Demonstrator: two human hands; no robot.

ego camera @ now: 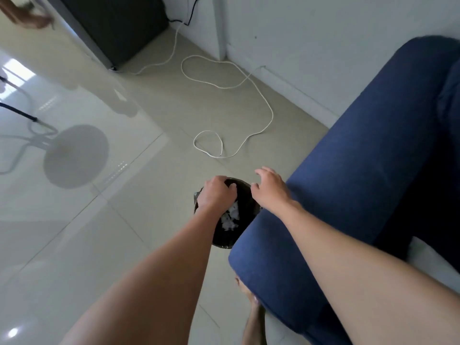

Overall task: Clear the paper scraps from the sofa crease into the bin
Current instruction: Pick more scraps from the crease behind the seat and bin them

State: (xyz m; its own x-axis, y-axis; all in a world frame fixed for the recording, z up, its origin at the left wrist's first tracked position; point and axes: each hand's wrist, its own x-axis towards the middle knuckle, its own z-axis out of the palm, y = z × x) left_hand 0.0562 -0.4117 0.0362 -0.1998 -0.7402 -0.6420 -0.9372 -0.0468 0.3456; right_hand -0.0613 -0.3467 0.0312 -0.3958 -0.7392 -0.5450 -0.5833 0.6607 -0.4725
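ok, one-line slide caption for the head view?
Head view: left hand, fingers curled, and open right hand over the black bin beside the blue sofa; white paper scraps lie inside.

We're looking down on a glossy pale tiled floor (124,220), and a thin white cable (272,115) snakes across it in loose loops. Up top stands a dark cabinet (119,28), with a black cord (189,19) hanging down behind it against the white wall (323,46). A round, fan-shaped reflection (76,156) sits on the tiles at left. A blurred arm (25,18) shows in the far corner.
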